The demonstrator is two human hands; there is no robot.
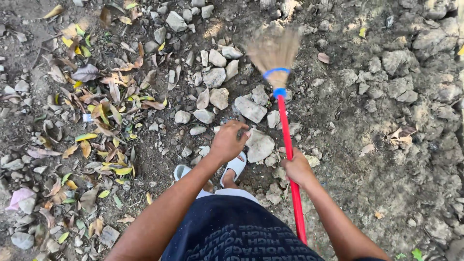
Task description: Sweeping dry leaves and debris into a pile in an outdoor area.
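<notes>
My right hand (297, 167) grips the red handle (288, 140) of a broom partway down its length. The straw head (273, 50), bound with blue bands, points away from me and rests on the dirt near grey stones. My left hand (229, 140) hovers over the stones in front of my feet, fingers curled loosely and holding nothing I can see. It is a short way left of the handle and does not touch it. My feet in white sandals (235, 166) stand just below that hand.
A heap of dry brown and yellow leaves (104, 111) covers the ground at left. Grey stones (217, 79) lie scattered in the middle. Cracked lumpy soil (401, 96) fills the right side. A pink scrap (19, 198) lies at lower left.
</notes>
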